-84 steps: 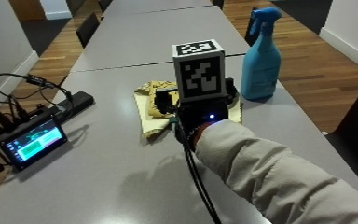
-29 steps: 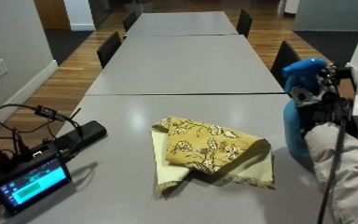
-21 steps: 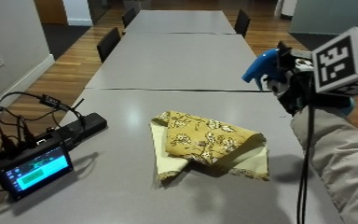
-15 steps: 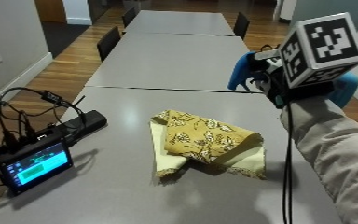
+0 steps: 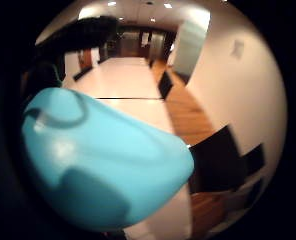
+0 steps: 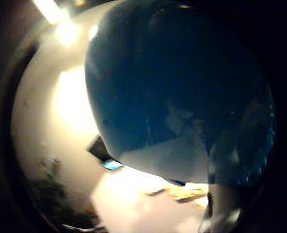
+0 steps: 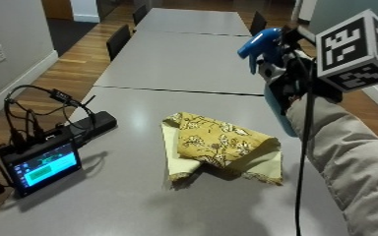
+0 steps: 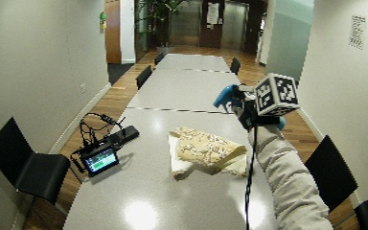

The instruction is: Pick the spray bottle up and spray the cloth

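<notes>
Blue spray bottle point(image 7: 267, 54) off table, gripped in gloved right hand point(image 7: 293, 83), held above and beside cloth point(image 7: 222, 143), nozzle facing toward it. Pick-up done; spraying appears still to come, no mist visible. Cloth: yellow, floral print, folded loosely, lying on grey table point(image 7: 110, 196). Bottle body translucent blue plastic.

Since 2.9 seconds ago my gloved right hand point(image 7: 287, 86) has left the cloth point(image 7: 222, 147), closed around the spray bottle point(image 7: 267, 54) and lifted it off the table point(image 7: 110, 196). Its nozzle now points out ahead of my hand, over the cloth.
</notes>
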`<action>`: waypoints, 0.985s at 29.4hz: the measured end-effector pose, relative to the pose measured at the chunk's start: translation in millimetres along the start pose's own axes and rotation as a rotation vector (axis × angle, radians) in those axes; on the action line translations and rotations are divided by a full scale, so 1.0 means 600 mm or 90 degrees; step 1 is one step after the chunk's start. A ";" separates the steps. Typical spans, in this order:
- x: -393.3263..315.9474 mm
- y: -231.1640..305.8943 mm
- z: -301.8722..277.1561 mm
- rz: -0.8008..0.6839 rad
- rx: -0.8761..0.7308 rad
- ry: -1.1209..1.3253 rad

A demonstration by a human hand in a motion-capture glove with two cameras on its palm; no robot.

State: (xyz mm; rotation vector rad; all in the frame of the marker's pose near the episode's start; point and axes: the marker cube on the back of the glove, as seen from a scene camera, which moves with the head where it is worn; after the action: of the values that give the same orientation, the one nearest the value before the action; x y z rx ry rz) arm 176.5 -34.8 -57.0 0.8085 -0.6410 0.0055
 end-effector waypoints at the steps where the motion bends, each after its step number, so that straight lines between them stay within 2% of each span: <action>1: -0.008 -0.001 -0.005 0.027 0.005 -0.062; 5: -0.055 -0.002 -0.022 0.091 0.016 -0.258; 10: -0.170 0.023 -0.036 0.106 -0.035 -0.447; 20: -0.419 0.177 0.088 -0.032 -0.266 -0.562; 25: -0.478 0.244 0.140 -0.057 -0.323 -0.580; 29: -0.492 0.281 0.163 -0.072 -0.326 -0.557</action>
State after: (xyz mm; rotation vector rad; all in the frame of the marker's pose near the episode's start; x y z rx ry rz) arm -155.6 86.1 -51.7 0.3138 -1.3491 -0.6223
